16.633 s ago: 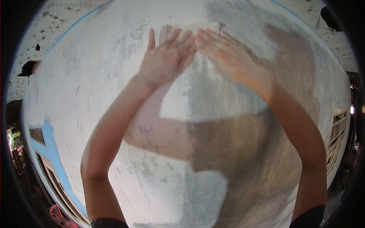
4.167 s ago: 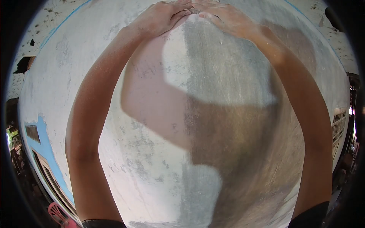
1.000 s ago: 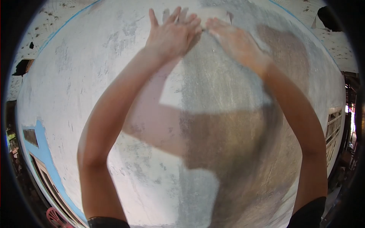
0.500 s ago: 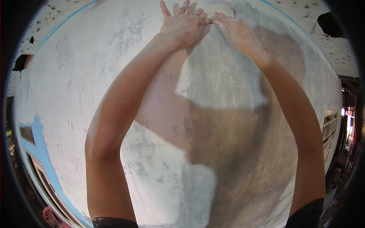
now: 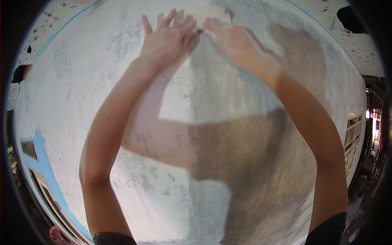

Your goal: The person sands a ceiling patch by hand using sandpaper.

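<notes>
Both my hands are raised against a large whitish-grey plastered wall (image 5: 163,106). My left hand (image 5: 167,41) lies on it near the top, its fingers stretched and spread. To its right, my right hand (image 5: 234,41) leans inward, fingers extended and close together, blurred by motion. The fingertips of the two hands nearly meet, with a small dark spot between them. Just above my right hand shows a dark pointed edge (image 5: 230,16) of something thin, perhaps a sheet; what lies under the palms is hidden. Dark shadows of my arms fall across the wall.
A blue-painted strip (image 5: 43,157) and a framed opening border the wall at lower left, with a pink chair back (image 5: 59,235) below. At right is a slatted window (image 5: 353,130). Overhead, the pale ceiling has a dark hole (image 5: 350,19).
Both hands have slid left and slightly down along the wall, my left hand farther. The dark pointed edge above my right hand has shifted left too. The view has moved slightly.
</notes>
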{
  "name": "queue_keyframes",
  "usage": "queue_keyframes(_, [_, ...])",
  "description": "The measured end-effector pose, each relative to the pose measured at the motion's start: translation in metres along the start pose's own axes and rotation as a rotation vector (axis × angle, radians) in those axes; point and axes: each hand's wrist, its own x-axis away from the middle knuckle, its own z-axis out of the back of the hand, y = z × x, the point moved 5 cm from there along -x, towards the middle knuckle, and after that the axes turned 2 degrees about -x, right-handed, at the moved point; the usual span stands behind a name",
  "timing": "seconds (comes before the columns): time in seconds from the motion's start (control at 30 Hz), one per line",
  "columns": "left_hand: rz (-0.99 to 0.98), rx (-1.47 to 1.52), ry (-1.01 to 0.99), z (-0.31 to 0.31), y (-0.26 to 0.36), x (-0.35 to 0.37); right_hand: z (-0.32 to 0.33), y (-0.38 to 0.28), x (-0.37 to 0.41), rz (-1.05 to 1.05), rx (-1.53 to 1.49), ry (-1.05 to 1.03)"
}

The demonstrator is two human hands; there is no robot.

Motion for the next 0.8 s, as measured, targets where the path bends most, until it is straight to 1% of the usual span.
queue_keyframes(0.03, [-0.003,-0.016,0.009,0.004,0.004,0.016,0.002,-0.009,0.013,0.071,-0.016,0.03])
queue_keyframes(0.13, [-0.091,-0.028,-0.024,0.009,0.014,0.042,0.007,-0.017,0.036,0.229,-0.019,0.027])
queue_keyframes(0.17, [-0.052,-0.013,-0.008,0.009,0.009,0.033,0.003,-0.009,0.026,0.206,0.037,0.05])
queue_keyframes(0.23, [0.01,0.019,0.027,0.004,-0.001,-0.007,-0.008,0.015,-0.001,0.142,0.153,0.097])
queue_keyframes(0.33, [0.023,0.062,-0.003,0.005,-0.001,-0.036,0.003,0.027,-0.016,-0.078,0.019,0.018])
queue_keyframes(0.43, [-0.046,0.052,0.033,0.005,0.022,0.006,0.001,0.008,0.021,0.084,0.16,0.095])
queue_keyframes(0.53, [-0.122,0.054,0.009,0.011,0.039,0.033,0.019,-0.015,0.071,0.031,-0.028,0.014])
queue_keyframes(0.57, [-0.144,0.053,-0.01,0.013,0.043,0.036,0.018,-0.01,0.069,0.059,0.023,0.044])
queue_keyframes(0.63, [-0.079,0.097,0.026,0.01,0.039,0.012,0.012,0.007,0.054,0.112,0.117,0.101])
queue_keyframes(0.67, [-0.048,0.119,0.045,0.007,0.034,-0.006,0.011,0.018,0.041,0.027,0.095,0.053])
queue_keyframes(0.7, [-0.045,0.155,-0.004,0.007,0.03,-0.024,0.018,0.025,0.022,-0.053,0.078,0.006])
queue_keyframes(0.73, [-0.037,0.128,0.015,0.007,0.033,-0.027,0.023,0.031,0.012,-0.132,0.067,-0.039])
queue_keyframes(0.8, [-0.022,0.079,0.044,0.005,0.04,-0.028,0.018,0.031,0.025,0.002,0.121,0.082])
